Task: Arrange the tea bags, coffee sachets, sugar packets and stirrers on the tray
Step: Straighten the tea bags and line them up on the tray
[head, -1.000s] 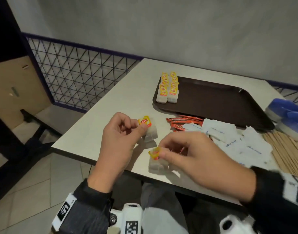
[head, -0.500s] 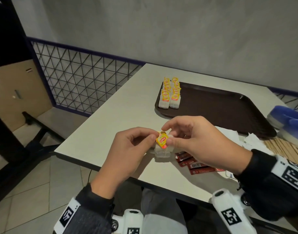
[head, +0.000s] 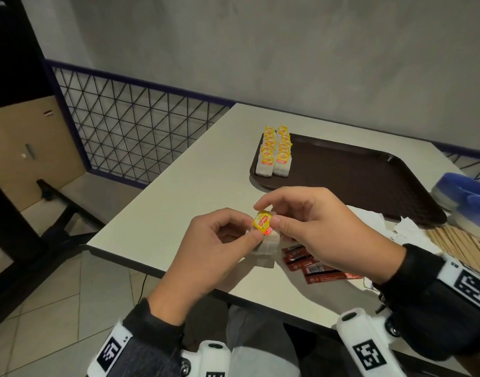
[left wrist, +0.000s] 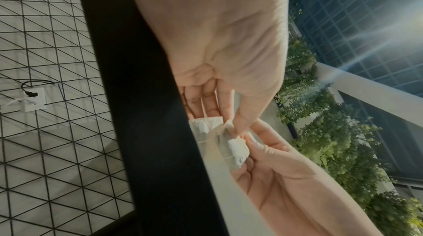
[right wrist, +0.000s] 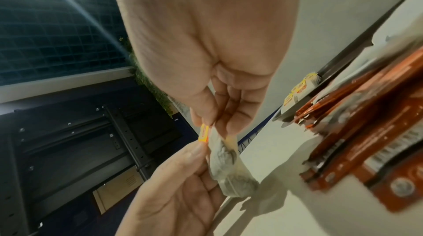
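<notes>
Both hands meet over the table's near edge and pinch white tea bags point(head: 268, 240) with a yellow tag point(head: 262, 222) on top. My left hand point(head: 249, 229) holds the tag's lower left corner between thumb and forefinger. My right hand point(head: 268, 213) pinches the tag's top and right side. The bags point(left wrist: 235, 151) hang between the fingers in the left wrist view; the bags point(right wrist: 228, 169) and the tag's edge show in the right wrist view. The brown tray point(head: 369, 180) lies beyond, with two rows of tea bags point(head: 275, 153) at its left end.
Red coffee sachets point(head: 312, 265) lie on the table under my right hand. White sugar packets point(head: 404, 229) and wooden stirrers point(head: 462, 246) sit to the right, blue-lidded containers point(head: 462, 194) beyond them. A wire-mesh fence point(head: 130, 131) borders the table's left side.
One second ago each hand held its own tea bag apart. They have come together above the table's near edge, and both now pinch the stacked bags at one tag.
</notes>
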`<state>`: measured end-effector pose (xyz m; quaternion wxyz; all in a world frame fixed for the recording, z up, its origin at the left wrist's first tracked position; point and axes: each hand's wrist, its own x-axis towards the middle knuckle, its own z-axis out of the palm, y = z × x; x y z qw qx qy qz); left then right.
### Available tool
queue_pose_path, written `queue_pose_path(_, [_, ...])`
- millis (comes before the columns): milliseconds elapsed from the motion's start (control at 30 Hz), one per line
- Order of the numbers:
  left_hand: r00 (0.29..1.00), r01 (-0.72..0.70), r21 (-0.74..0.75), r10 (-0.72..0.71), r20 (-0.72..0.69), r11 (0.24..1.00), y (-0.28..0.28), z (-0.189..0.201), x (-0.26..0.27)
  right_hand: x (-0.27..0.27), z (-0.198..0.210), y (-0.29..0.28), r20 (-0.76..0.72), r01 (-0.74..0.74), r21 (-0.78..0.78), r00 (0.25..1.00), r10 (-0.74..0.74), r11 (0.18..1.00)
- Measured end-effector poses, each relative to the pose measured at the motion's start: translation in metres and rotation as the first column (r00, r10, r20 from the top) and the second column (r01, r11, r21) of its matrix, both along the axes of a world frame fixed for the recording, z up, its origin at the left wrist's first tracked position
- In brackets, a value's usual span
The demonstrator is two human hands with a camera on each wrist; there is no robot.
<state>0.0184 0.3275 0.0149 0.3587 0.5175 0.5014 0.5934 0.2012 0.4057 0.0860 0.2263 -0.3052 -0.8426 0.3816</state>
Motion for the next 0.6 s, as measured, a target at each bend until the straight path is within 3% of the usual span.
queue_pose_path(300, [0.999,0.016,-0.018,-0.017,-0.048,1.0,0.0,-0.001,0.002,-0.003,0.007,0.001,0.105,0.034,0.043,0.994,-0.039,0.998])
queue_pose_path(467, [0.996,0.027,-0.023,-0.029,-0.087,0.999,-0.001,-0.001,0.003,0.0,0.009,0.006,0.096,0.088,-0.245,0.993,-0.066,0.966])
queue_pose_path(600, [0.998,0.026,-0.023,-0.027,-0.057,0.999,0.0,-0.003,-0.001,0.0,0.012,0.01,0.028,0.121,-0.556,0.992,-0.126,0.823])
